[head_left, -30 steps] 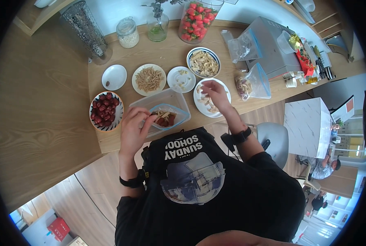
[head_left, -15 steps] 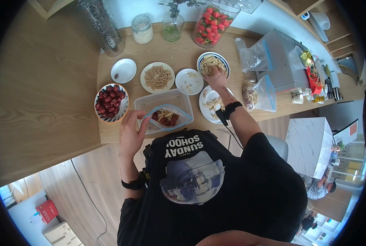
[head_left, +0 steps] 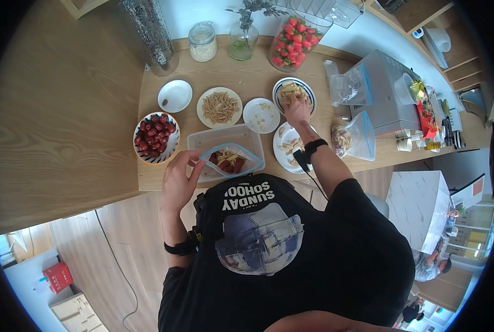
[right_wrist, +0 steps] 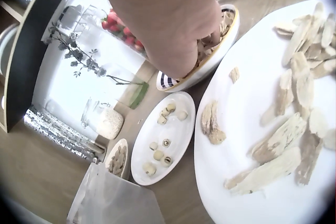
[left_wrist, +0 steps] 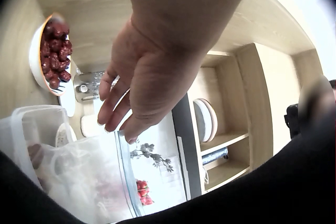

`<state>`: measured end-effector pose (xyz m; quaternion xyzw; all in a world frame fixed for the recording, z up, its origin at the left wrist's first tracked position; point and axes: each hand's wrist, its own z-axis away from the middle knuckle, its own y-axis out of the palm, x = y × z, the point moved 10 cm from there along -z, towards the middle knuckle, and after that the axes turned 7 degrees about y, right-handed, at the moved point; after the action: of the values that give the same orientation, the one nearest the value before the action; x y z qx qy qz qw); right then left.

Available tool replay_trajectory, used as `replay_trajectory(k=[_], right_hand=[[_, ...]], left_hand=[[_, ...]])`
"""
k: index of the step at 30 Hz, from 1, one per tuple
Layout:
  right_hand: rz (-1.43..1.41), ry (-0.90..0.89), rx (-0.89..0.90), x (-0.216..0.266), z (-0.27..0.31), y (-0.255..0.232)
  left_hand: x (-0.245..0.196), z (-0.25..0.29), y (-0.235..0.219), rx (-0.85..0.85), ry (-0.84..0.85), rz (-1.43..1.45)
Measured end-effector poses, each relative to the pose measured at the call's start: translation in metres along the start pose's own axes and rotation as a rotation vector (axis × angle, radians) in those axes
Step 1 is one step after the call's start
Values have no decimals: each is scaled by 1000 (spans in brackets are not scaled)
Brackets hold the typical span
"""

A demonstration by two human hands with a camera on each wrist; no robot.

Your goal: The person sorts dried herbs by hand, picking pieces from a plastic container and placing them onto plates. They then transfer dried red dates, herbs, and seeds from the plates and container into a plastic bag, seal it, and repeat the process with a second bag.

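Note:
My left hand (head_left: 179,178) pinches the blue zip edge of a clear zip bag (head_left: 249,164), its mouth open. Red-brown pieces and pale strips lie inside the bag, which rests in a clear plastic tub (head_left: 194,141). In the left wrist view, thumb and fingertips meet at the zip edge (left_wrist: 125,169). My right hand (head_left: 298,112) reaches into a blue-rimmed bowl (right_wrist: 231,29) of pale dried strips (head_left: 289,88); its fingertips are hidden among them, so I cannot tell whether they grip any. Below that wrist is a white plate (right_wrist: 226,124) with flat dried slices (right_wrist: 281,134).
A bowl of red dates (head_left: 154,138) stands left of the tub. Behind are a plate of thin brown pieces (head_left: 219,107), lotus seeds (right_wrist: 158,154) on a small plate, a glass jar (head_left: 202,44) and a strawberry container (head_left: 294,44). A filled bag (head_left: 344,138) lies at right.
My right hand has gone from the plate of slices to the blue-rimmed bowl and stays in it. My left hand keeps hold of the bag's edge; the bag's mouth is spread wider.

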<state>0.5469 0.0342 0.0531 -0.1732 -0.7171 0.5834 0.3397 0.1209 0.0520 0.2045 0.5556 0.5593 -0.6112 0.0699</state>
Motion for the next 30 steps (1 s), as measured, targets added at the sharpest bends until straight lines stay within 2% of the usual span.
replay_trajectory(k=[5, 8, 10, 11, 13, 16, 21, 25, 30], right_hand=[[-32, -15, 20, -1, 1, 2], [-55, 15, -43, 0, 5, -8], [26, -110, -84, 12, 7, -10], [28, -104, -84, 10, 7, -9], [54, -166, -51, 11, 8, 1], [64, -152, 33, 6, 6, 6], [33, -136, 38, 16, 11, -13], [88, -131, 106, 17, 7, -7], [67, -101, 107, 11, 1, 1]], left_hand=[[2, -1, -7, 8, 13, -18], [6, -1, -10, 6, 22, -16], [7, -2, -10, 21, 29, -15], [8, -2, -10, 26, 32, -13], [8, -3, -11, 26, 51, -15], [7, -5, -12, 34, 66, -14], [8, -7, -14, 42, 75, -4], [12, -8, -15, 58, 58, 9], [13, -10, -17, 42, 76, 12]])
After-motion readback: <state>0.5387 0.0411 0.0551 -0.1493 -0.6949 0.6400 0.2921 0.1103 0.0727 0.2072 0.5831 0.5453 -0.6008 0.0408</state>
